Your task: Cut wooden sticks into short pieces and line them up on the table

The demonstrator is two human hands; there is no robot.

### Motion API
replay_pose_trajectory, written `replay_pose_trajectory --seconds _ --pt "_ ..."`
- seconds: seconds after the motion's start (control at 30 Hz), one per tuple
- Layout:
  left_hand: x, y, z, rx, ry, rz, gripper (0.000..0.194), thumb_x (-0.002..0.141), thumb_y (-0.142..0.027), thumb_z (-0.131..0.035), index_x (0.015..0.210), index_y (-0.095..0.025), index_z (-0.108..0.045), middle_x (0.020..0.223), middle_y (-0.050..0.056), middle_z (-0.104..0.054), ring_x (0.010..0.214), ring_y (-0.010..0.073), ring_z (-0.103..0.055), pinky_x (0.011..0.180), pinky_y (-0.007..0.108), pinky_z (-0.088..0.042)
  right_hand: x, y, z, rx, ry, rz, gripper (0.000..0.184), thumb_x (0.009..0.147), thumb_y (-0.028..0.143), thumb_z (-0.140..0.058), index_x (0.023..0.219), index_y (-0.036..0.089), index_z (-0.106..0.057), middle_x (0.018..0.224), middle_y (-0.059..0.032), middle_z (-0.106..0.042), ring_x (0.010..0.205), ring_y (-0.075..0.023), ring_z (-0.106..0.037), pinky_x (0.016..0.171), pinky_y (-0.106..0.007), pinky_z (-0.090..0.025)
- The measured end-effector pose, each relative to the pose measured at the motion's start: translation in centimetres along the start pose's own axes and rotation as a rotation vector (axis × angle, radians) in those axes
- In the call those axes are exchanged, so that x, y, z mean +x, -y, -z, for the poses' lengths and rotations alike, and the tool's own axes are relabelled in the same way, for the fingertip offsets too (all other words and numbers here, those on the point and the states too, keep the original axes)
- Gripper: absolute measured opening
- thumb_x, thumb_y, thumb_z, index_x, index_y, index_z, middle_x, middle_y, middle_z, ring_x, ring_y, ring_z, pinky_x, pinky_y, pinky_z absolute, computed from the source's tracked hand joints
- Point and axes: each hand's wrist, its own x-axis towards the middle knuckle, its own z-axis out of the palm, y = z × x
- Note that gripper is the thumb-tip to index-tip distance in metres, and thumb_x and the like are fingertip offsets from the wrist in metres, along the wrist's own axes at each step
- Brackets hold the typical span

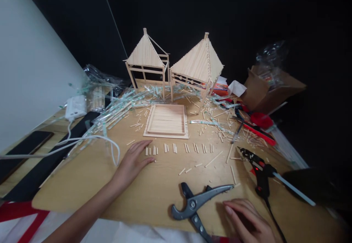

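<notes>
Roughly at six o'clock from the wooden tray (166,120), short sticks (175,148) lie in a row, long axes running twelve to six, some tilting toward eleven. The left hand (134,159) spreads, ungripped, around the leftmost; the right hand (249,216) curls beside the cutter (193,203), its hold impossible to tell.

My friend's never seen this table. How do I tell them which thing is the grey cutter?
Find the wooden tabletop, then its near edge, where the person's right hand is. Just left of that hand lies the grey cutter, one pointed arm stretching right. Its grey colour and round bolt set it apart from the black glue gun farther right.
</notes>
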Motion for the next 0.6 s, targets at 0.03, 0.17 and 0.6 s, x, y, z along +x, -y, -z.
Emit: replay_pose_trajectory --seconds 0.03,0.17,0.6 --pt "-0.1 -0.3 0.1 0.010 -0.009 -0.015 0.047 0.083 -0.037 -0.058 0.126 -0.023 -0.045 0.126 0.008 -0.053 0.118 0.0233 -0.047 0.101 0.043 -0.037 0.0 0.1 0.2 -0.017 -0.002 -0.002 0.017 0.082 0.030 -0.058 0.083 0.020 -0.072 0.084 -0.0060 -0.069 0.080 -0.0199 -0.065 0.071 -0.026 -0.053" --pt "-0.9 -2.6 0.3 0.011 -0.034 -0.129 0.035 0.087 -0.030 -0.053 0.121 -0.025 -0.051 0.124 0.008 -0.054 0.120 0.0231 -0.045 0.101 0.044 -0.037 1.0 0.9 0.8 -0.133 0.028 0.090 0.020 0.086 0.027 -0.053 0.097 0.024 -0.068 0.092 -0.0051 -0.067 0.088 -0.0191 -0.063 0.076 -0.027 -0.052" --pt "-3.8 -5.6 -0.1 -0.042 -0.034 -0.236 0.014 0.085 -0.016 -0.055 0.093 -0.023 -0.064 0.112 0.006 -0.062 0.112 0.0207 -0.051 0.095 0.038 -0.043 11.2 1.3 -0.9 -0.677 0.281 0.321 0.029 0.083 0.006 -0.047 0.099 0.025 -0.063 0.097 -0.0045 -0.061 0.088 -0.0189 -0.055 0.077 -0.030 -0.043"
